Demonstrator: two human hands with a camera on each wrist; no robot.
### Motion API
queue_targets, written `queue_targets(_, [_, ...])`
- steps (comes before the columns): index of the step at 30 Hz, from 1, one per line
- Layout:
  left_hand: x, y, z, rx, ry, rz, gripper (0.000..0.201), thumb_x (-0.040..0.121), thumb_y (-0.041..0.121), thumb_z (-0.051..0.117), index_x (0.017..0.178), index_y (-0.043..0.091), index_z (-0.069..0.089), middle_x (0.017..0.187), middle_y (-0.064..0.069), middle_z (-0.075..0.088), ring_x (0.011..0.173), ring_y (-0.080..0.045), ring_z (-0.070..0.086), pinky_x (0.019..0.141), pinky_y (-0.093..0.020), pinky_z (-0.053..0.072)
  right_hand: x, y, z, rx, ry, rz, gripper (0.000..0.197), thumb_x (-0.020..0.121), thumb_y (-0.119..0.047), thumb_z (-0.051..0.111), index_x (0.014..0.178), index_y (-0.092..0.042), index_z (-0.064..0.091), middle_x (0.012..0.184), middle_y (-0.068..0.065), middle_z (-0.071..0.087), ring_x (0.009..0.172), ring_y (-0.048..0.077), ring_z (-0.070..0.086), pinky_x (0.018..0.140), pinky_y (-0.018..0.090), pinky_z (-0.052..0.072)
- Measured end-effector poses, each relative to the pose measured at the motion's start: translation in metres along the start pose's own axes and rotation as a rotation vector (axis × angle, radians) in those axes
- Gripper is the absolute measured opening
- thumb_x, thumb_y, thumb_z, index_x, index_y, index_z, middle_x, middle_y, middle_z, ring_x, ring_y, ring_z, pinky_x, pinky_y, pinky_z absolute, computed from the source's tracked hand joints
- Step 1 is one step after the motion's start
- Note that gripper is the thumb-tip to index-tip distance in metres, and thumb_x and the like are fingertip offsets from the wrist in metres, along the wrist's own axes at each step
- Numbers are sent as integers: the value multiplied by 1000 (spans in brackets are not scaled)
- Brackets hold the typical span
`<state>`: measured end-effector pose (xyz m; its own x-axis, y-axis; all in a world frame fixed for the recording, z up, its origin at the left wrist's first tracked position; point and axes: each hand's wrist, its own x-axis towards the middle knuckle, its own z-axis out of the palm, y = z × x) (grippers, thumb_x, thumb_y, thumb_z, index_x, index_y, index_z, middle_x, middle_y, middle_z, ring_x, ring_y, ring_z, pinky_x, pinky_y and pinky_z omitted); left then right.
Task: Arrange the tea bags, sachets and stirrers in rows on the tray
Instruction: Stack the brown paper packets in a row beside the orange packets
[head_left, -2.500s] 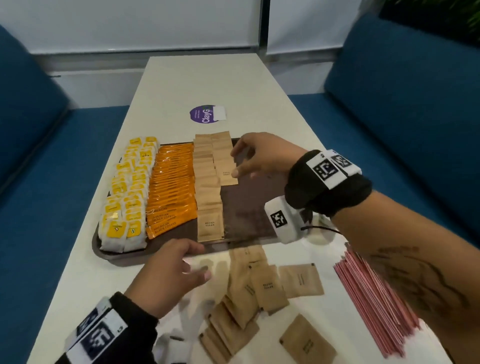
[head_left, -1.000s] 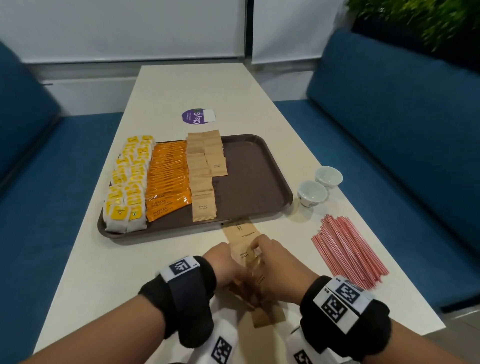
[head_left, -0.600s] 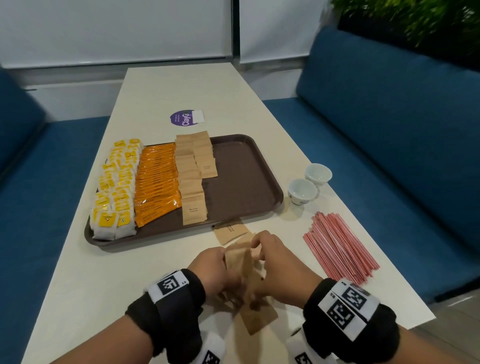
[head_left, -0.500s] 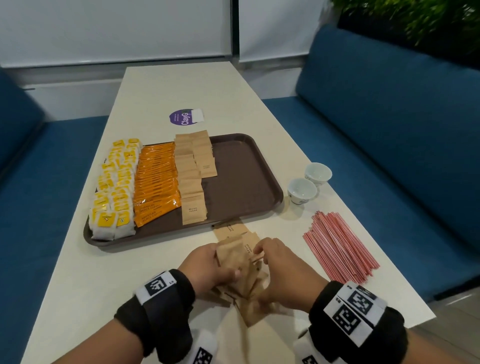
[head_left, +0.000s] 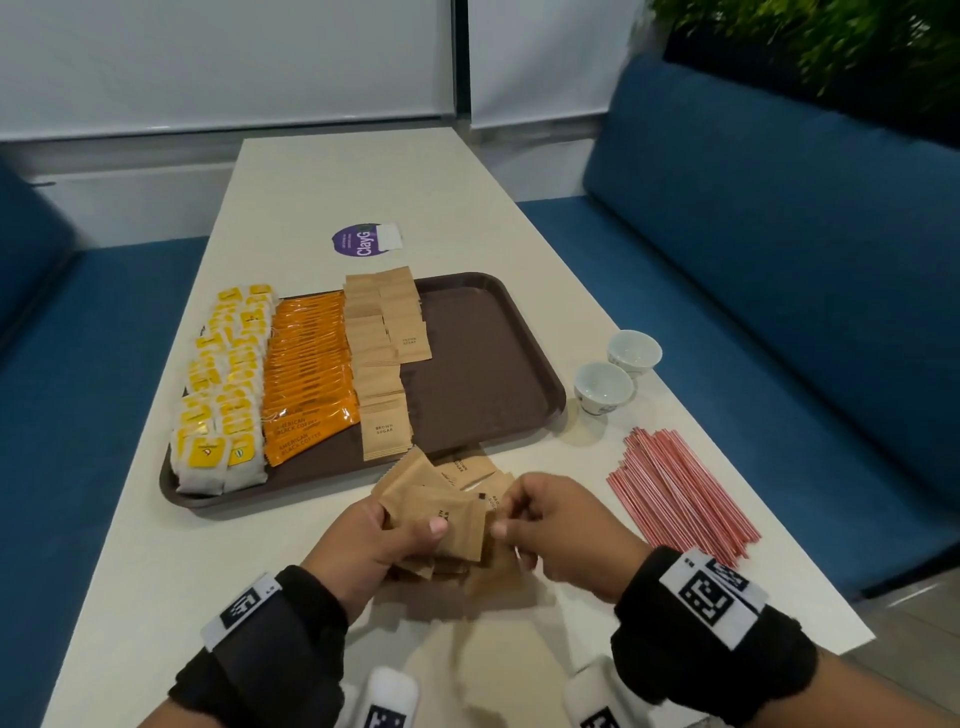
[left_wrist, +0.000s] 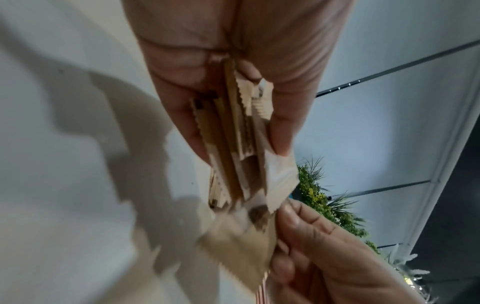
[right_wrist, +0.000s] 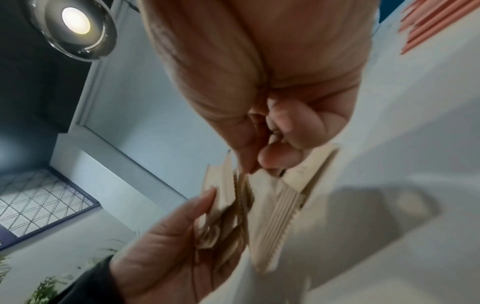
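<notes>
Your left hand (head_left: 374, 535) grips a stack of brown sugar sachets (head_left: 441, 512) just before the tray (head_left: 488, 364); your right hand (head_left: 561, 535) pinches its edge. Stack count is unclear, perhaps seven. The tray holds four rows; two cups (head_left: 605, 387) and one stirrer bundle (head_left: 680, 488) lie right.

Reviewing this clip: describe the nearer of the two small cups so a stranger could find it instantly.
Start at the brown tray in the middle of the table. Just past its right rim stand two small white cups; the nearer cup is the one closest to the tray's corner, with the red stirrers lying in front of it.
</notes>
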<state>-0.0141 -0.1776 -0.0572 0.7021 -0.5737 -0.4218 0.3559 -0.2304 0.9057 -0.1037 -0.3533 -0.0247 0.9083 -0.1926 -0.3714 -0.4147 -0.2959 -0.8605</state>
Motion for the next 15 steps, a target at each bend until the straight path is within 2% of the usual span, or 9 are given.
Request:
queue_targets(2, [1,-1,2,-43,-6,-5,99,22,53,88,108,14,62,98,-10,72,95,-31,65,82,-42,54,3,-10,0,96,14,-1,11,91,-3,56,83,-11,54,63,5,56,47,7,50,38,16,35])
queue_targets(4, [3,-1,4,-82,-11,-10,90,32,44,87,112,11,60,100,-13,71,92,-31,66,72,-38,56,9,-17,4,138,-14,-4,9,91,-2,54,86,-9,55,67,7,58,49,10,53,38,19,38])
queue_targets(6, [4,-1,3,-93,11,-7,87,39,44,81,117,12,58,103,-13,70,95,-31,66,71,-36,55,16,-23,5,85,-20,-19,7,91,-5,55,86,-9,59,67,4,60,52,10,55,39,18,40])
queue_targets(8, [2,-3,-2,-87,43,12,90,38,49,83,117,14,58,104,-11,70,97,-31,65,76,-38,54,24,-27,0,-146,30,-85,9,92,-14,58,85,-15,63,73,-5,60,62,7,56,47,14,41])
queue_targets(9, [2,-4,-5,-89,54,20,92,36,51,85,117,15,58,103,-10,71,97,-31,65,77,-38,53,29,-30,-4,-332,40,-141,7,91,-18,59,90,-19,65,81,-8,60,72,6,56,56,12,42])
queue_targets(10, [0,-5,-8,-94,63,22,92,37,51,86,117,15,58,100,-10,72,94,-31,66,76,-39,53,33,-31,-7,-537,12,-191,13,90,-20,60,101,-22,66,93,-9,60,84,7,54,66,15,44])
queue_targets(12, [-1,-7,-14,-105,88,15,78,51,41,88,118,16,56,97,-11,72,89,-31,67,70,-39,54,42,-29,-10,-901,-128,-248,39,87,-21,63,126,-26,57,119,-6,55,106,13,49,87,26,46])
queue_targets(13, [-2,-8,-17,-111,104,9,70,59,33,86,119,16,55,96,-12,71,88,-32,66,70,-41,54,45,-28,-9,-1020,-193,-257,50,85,-21,65,132,-28,51,126,-4,51,112,16,46,92,32,45])
queue_targets(15, [-1,-9,-22,-88,140,-6,57,69,23,80,119,16,54,98,-14,70,88,-33,65,69,-42,54,46,-23,-4,-1097,-241,-261,58,81,-20,69,134,-27,48,126,-2,48,113,21,44,92,36,46])
